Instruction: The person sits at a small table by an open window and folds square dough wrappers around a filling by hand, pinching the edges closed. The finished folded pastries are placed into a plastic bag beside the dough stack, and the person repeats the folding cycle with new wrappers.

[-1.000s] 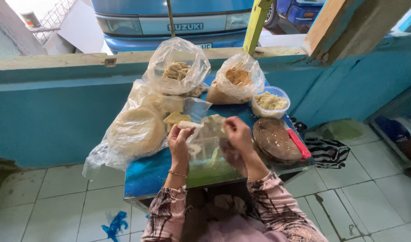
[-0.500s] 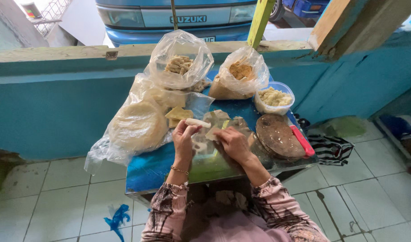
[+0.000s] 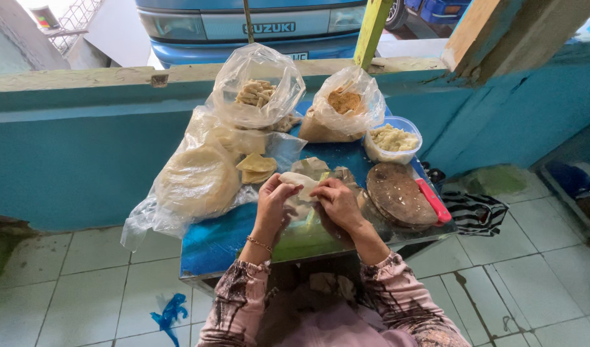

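Head view: left hand (image 3: 273, 198) and right hand (image 3: 335, 200) pinch pale dough wrapper (image 3: 299, 184) between fingertips, above blue table (image 3: 208, 239). Step appears to be folding; next likely needs edges sealed. Wrapper stack (image 3: 195, 181) left, round board (image 3: 398, 195) right.

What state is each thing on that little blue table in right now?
Pale dough wrapper: pinched between both hands above the table.
Left hand: closed on the wrapper.
Right hand: closed on the wrapper.
Stack of round wrappers: flat, inside a clear bag.
Two plastic bags: open at the top, holding food.
Plastic tub: uncovered, full.
Round wooden board: soiled, lying flat.
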